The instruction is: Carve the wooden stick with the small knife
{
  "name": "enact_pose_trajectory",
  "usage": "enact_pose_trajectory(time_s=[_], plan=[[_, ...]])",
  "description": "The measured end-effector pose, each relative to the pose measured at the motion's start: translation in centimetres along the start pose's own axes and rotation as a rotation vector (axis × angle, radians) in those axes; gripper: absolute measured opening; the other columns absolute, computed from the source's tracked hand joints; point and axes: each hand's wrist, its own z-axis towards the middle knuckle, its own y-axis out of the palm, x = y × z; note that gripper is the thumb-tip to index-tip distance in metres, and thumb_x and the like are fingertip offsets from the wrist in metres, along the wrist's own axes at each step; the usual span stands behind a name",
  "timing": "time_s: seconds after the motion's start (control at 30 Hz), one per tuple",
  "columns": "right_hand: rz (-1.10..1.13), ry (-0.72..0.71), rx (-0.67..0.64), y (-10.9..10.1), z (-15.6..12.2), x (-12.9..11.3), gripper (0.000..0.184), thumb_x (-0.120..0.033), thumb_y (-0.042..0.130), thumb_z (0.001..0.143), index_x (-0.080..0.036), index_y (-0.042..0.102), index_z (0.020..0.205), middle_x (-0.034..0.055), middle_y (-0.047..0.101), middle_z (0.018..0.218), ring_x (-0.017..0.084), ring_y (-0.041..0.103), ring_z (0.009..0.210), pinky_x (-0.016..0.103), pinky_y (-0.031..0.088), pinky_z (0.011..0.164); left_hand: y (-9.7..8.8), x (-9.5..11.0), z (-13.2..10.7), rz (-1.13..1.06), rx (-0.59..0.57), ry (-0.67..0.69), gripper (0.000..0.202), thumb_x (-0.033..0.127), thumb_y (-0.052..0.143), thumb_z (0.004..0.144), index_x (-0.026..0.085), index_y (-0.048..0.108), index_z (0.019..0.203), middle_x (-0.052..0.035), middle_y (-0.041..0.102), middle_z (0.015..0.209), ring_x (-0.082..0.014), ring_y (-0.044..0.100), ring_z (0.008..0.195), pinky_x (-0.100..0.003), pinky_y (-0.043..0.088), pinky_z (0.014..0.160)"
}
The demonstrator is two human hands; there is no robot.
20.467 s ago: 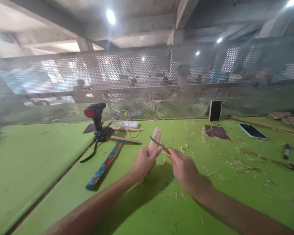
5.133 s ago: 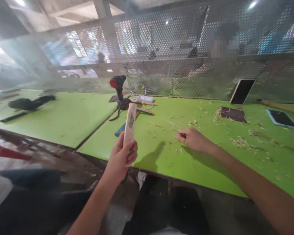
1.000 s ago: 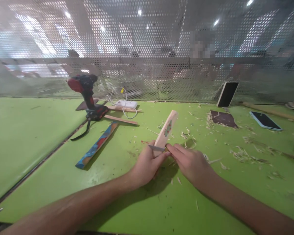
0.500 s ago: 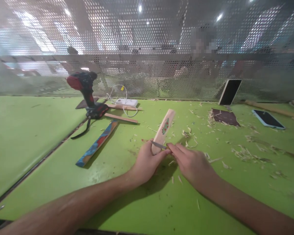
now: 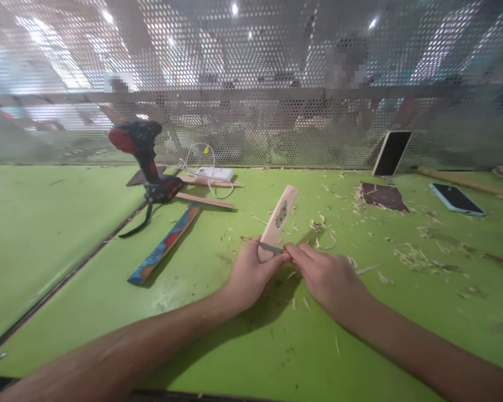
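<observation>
My left hand (image 5: 251,273) is closed around the near end of a pale wooden strip (image 5: 280,218), which points away from me and bears a green and red painted pattern. My right hand (image 5: 324,273) grips the handle of a small knife (image 5: 270,247), most of the handle being hidden by fingers. The blade lies across the strip close to my left thumb and fingers. Both hands are near each other above the green table (image 5: 230,357). Curled wood shavings (image 5: 321,226) lie just beyond my right hand.
Left of my hands lies a blue and red painted strip (image 5: 165,244), with a cordless drill (image 5: 145,159) standing behind it. A white power bank (image 5: 214,174) with a cable sits at the back. To the right are a brown sandpaper piece (image 5: 383,196) and two phones (image 5: 456,199). A perforated metal screen (image 5: 251,128) borders the back.
The view has shifted very slightly. My hands, the knife and the wooden strip keep almost the same places relative to each other.
</observation>
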Motion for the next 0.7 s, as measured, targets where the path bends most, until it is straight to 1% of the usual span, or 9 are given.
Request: enact_pose_trajectory(time_s=[0.07, 0.13, 0.23, 0.37, 0.43, 0.6, 0.7], plan=[[0.025, 0.027, -0.022, 0.08, -0.12, -0.15, 0.048, 0.002, 0.04, 0.098, -0.012, 0.069, 0.133, 0.0136, 0.08, 0.109, 0.011, 0.066, 0.054, 0.021, 0.053, 0.044, 0.08, 0.01, 0.0, 0.005, 0.021, -0.008, 0.025, 0.035, 0.076, 0.087, 0.015, 0.063, 0.093, 0.011, 0.045, 0.045, -0.0065, 0.035, 0.034, -0.018, 0.026, 0.034], [0.057, 0.046, -0.032, 0.2, -0.26, -0.25, 0.049, 0.002, 0.04, 0.099, -0.013, 0.069, 0.135, 0.0136, 0.079, 0.11, 0.01, 0.064, 0.051, 0.02, 0.051, 0.042, 0.13, 0.0, -0.01, 0.013, 0.034, 0.007, 0.023, 0.035, 0.076, 0.087, 0.016, 0.064, 0.088, 0.0106, 0.044, 0.045, -0.0067, 0.036, 0.034, -0.018, 0.026, 0.034], [0.073, 0.029, -0.014, 0.29, -0.34, -0.22, 0.049, 0.001, 0.037, 0.1, -0.013, 0.068, 0.135, 0.0139, 0.079, 0.111, 0.009, 0.061, 0.049, 0.019, 0.049, 0.041, 0.17, 0.02, -0.04, 0.011, 0.045, 0.024, 0.021, 0.033, 0.076, 0.086, 0.016, 0.063, 0.085, 0.0102, 0.044, 0.045, -0.0073, 0.038, 0.036, -0.018, 0.027, 0.037], [0.002, 0.002, 0.015, 0.01, -0.1, 0.02, 0.044, 0.0, 0.041, 0.1, -0.012, 0.07, 0.131, 0.012, 0.08, 0.106, 0.011, 0.067, 0.057, 0.02, 0.052, 0.047, 0.11, 0.06, -0.02, 0.011, 0.042, 0.022, 0.02, 0.032, 0.075, 0.087, 0.016, 0.064, 0.088, 0.0099, 0.045, 0.046, -0.0087, 0.04, 0.039, -0.019, 0.03, 0.04], [-0.038, -0.002, 0.014, -0.16, 0.04, 0.1, 0.043, 0.0, 0.042, 0.099, -0.011, 0.07, 0.13, 0.0122, 0.08, 0.106, 0.013, 0.07, 0.062, 0.022, 0.053, 0.051, 0.09, 0.06, 0.03, 0.007, 0.035, 0.03, 0.021, 0.034, 0.075, 0.087, 0.016, 0.064, 0.089, 0.009, 0.047, 0.048, -0.0099, 0.043, 0.042, -0.02, 0.033, 0.042], [-0.037, 0.005, -0.008, -0.1, -0.1, -0.1, 0.046, 0.001, 0.039, 0.099, -0.009, 0.069, 0.132, 0.0128, 0.08, 0.104, 0.012, 0.065, 0.054, 0.022, 0.05, 0.044, 0.14, -0.05, 0.08, 0.027, 0.054, 0.06, 0.02, 0.032, 0.076, 0.085, 0.015, 0.067, 0.088, 0.0033, 0.06, 0.06, -0.0131, 0.056, 0.055, -0.022, 0.041, 0.05], [-0.013, 0.043, -0.025, 0.12, -0.39, -0.33, 0.048, 0.0, 0.037, 0.099, -0.01, 0.068, 0.135, 0.0137, 0.079, 0.107, 0.012, 0.065, 0.053, 0.023, 0.051, 0.044, 0.16, -0.2, 0.05, 0.035, 0.079, 0.06, 0.02, 0.032, 0.078, 0.084, 0.015, 0.068, 0.09, -0.0001, 0.067, 0.069, -0.0152, 0.061, 0.063, -0.023, 0.044, 0.053]])
